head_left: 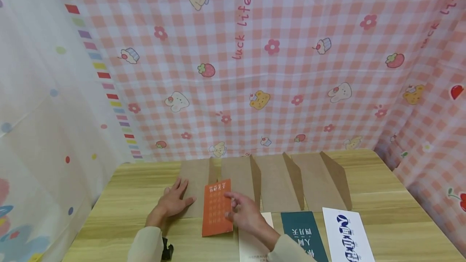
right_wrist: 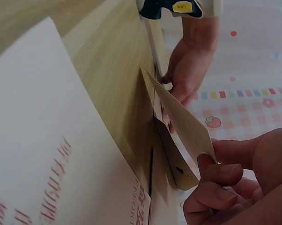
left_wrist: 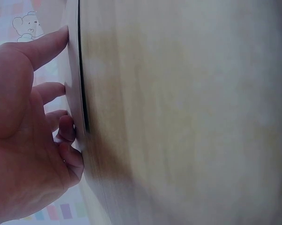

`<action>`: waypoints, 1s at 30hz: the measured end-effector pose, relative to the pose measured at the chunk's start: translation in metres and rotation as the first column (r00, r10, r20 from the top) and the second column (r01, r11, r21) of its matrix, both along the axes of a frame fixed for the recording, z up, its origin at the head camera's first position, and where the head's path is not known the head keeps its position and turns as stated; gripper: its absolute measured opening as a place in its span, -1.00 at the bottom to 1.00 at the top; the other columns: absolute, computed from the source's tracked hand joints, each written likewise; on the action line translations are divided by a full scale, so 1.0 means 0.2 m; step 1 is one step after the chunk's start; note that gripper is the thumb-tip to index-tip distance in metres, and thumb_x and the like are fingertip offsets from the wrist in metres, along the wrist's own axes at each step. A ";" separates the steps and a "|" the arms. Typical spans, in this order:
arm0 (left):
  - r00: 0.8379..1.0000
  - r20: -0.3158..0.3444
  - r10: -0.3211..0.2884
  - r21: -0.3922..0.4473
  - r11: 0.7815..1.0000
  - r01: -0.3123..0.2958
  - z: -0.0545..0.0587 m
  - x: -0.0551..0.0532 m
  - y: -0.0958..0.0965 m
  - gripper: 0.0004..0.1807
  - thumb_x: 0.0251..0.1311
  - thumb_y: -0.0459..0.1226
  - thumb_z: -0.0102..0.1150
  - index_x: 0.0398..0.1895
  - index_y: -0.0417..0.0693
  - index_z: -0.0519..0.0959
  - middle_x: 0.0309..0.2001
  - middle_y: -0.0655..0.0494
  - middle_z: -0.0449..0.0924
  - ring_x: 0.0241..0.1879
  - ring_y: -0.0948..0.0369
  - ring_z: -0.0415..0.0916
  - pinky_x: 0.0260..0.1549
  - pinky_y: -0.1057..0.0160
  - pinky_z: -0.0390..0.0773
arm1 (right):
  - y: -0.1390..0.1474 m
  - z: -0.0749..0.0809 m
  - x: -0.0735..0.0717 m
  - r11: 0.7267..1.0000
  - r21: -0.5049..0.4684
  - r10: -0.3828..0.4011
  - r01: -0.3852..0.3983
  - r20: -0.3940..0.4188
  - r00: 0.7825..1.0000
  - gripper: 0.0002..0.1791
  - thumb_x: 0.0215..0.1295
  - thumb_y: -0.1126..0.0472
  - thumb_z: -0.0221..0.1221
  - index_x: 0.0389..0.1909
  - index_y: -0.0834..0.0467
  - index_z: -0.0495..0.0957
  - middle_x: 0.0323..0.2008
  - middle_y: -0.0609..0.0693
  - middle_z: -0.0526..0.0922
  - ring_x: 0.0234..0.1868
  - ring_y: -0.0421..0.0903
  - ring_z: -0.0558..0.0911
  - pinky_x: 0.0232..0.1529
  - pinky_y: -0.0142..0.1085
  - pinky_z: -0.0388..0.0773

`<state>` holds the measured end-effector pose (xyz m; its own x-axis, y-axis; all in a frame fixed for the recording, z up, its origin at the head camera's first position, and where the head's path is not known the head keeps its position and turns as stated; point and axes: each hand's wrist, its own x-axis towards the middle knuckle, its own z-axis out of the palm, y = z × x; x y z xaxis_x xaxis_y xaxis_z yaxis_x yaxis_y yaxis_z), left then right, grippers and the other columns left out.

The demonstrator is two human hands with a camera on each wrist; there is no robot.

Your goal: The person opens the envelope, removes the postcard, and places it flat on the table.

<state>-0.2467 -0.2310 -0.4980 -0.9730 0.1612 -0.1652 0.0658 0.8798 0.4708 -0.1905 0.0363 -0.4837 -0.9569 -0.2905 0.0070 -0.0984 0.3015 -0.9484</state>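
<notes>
My right hand (head_left: 247,215) pinches an orange card (head_left: 217,209) with pale printed lettering by its right edge. The card is tilted, overlapping the leftmost brown paper envelope (head_left: 194,189) in the head view. From the right wrist view, the fingers of my right hand (right_wrist: 239,178) hold the card's pale underside (right_wrist: 183,119) at one corner, above the envelope's raised flap. With fingers spread, my left hand (head_left: 172,201) rests on the left side of that same envelope. In the left wrist view, my left hand (left_wrist: 33,112) presses its fingertips on the envelope's surface.
Several more brown envelopes, one of them (head_left: 282,189), lie in a row to the right with flaps open. In front are a cream card (head_left: 251,246), a dark green card (head_left: 303,233) and a white card (head_left: 346,229). A patterned curtain (head_left: 233,84) hangs behind the wooden table (head_left: 120,197).
</notes>
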 end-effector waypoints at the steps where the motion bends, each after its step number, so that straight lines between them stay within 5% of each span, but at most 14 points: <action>1: 1.000 0.002 0.001 -0.002 1.000 -0.001 0.00 0.00 0.00 -0.19 0.34 0.01 0.14 0.53 -0.17 0.14 0.55 -0.28 -0.10 0.25 -0.30 0.16 0.16 -0.30 0.29 | 0.00 0.00 0.01 1.000 0.002 0.002 -0.002 0.001 1.000 -0.41 0.11 0.52 0.28 0.23 0.28 0.49 -0.40 -0.07 0.36 -0.60 -0.26 0.23 -0.66 -0.49 0.17; 9: 1.000 0.001 0.008 -0.007 1.000 -0.008 0.00 0.00 0.00 -0.18 0.33 0.01 0.15 0.53 -0.16 0.14 0.55 -0.28 -0.09 0.06 -0.15 0.24 0.09 -0.22 0.35 | -0.01 0.00 0.06 0.999 -0.029 0.035 -0.035 0.026 0.999 -0.40 0.08 0.57 0.28 0.21 0.30 0.51 -0.38 -0.04 0.33 -0.22 -0.06 0.54 -0.49 -0.45 0.40; 20: 1.000 -0.001 0.010 -0.009 1.000 -0.010 0.00 0.00 0.00 -0.17 0.32 0.02 0.16 0.53 -0.17 0.14 0.55 -0.28 -0.09 0.17 -0.22 0.21 0.14 -0.25 0.32 | 0.00 -0.02 0.11 0.995 0.082 0.052 -0.054 0.020 0.998 -0.40 0.04 0.46 0.37 0.19 0.24 0.54 -0.42 -0.10 0.40 -0.50 -0.25 0.29 -0.51 -0.44 0.26; 30: 1.000 -0.010 -0.008 -0.006 1.000 0.008 0.00 0.00 0.00 -0.19 0.35 -0.01 0.13 0.53 -0.20 0.13 0.54 -0.30 -0.10 0.28 -0.33 0.15 0.17 -0.30 0.28 | 0.02 -0.04 0.14 0.986 0.117 0.109 -0.117 0.075 0.991 -0.36 0.03 0.39 0.43 0.21 0.16 0.54 -0.46 -0.08 0.49 -0.49 -0.19 0.40 -0.46 -0.38 0.35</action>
<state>-0.2462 -0.2304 -0.4983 -0.9732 0.1685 -0.1568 0.0778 0.8820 0.4648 -0.1633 0.0405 -0.4909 -0.9150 -0.3913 -0.0985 -0.0751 0.4050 -0.9112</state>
